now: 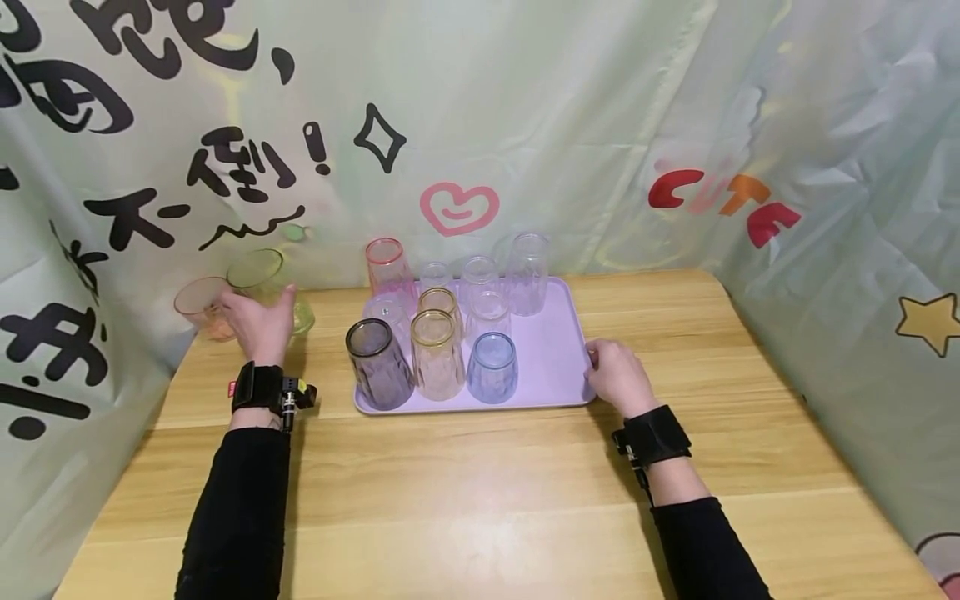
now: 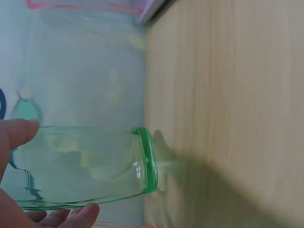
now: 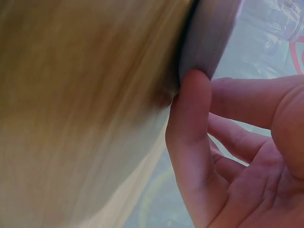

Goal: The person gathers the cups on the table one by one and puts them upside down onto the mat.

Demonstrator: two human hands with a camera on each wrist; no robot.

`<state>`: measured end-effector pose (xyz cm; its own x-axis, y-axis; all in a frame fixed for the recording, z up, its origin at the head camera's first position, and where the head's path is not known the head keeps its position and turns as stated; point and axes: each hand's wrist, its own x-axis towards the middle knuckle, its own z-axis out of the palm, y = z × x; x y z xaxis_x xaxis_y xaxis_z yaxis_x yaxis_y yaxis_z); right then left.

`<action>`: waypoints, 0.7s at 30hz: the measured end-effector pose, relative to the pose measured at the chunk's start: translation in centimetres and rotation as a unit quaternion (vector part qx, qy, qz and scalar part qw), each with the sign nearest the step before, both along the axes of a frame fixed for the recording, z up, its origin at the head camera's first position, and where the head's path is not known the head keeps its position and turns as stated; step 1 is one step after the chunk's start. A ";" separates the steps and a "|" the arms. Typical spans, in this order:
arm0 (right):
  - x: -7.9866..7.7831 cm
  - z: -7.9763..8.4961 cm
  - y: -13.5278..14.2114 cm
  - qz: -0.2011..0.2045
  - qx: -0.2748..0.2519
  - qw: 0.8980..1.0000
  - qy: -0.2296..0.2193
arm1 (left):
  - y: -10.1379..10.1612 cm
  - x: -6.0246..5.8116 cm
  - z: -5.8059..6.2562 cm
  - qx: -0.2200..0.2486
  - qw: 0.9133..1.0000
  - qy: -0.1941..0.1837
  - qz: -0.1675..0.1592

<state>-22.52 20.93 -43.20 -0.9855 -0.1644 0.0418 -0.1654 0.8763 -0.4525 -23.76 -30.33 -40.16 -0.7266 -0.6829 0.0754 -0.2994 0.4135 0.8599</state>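
Observation:
At the table's back left, my left hand (image 1: 258,325) grips a green drinking glass (image 2: 90,166), thumb on one side and fingers on the other. The glass tilts, its base close to the table top. Just left of that hand stands an orange glass (image 1: 197,300), partly hidden by the fingers. My right hand (image 1: 621,377) pinches the right front corner of a lilac tray (image 1: 551,358), with a fingertip at its outer side. Several glasses stand on the tray, among them a dark grey glass (image 1: 380,367), a blue glass (image 1: 492,371) and a pink glass (image 1: 390,271).
The tray's right strip shows bare beside the clear glasses (image 1: 527,279). Behind the wooden table (image 1: 465,500) hangs a pale printed cloth (image 1: 570,125), which also runs along both sides. The tall glasses at the tray's back stand near that cloth.

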 end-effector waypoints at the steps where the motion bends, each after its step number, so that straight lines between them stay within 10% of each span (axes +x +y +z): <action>1: 0.0 0.0 0.0 0.003 0.002 1.000 0.004 | 0.1 0.1 0.1 0.007 1.000 0.004 0.001; 13: 0.1 -0.2 -0.1 0.020 0.015 0.999 0.032 | 2.8 1.2 2.8 0.109 0.985 0.133 0.030; 21: 0.2 0.2 -0.1 0.022 0.011 0.999 0.029 | 4.7 2.2 5.0 0.287 0.925 0.248 -0.002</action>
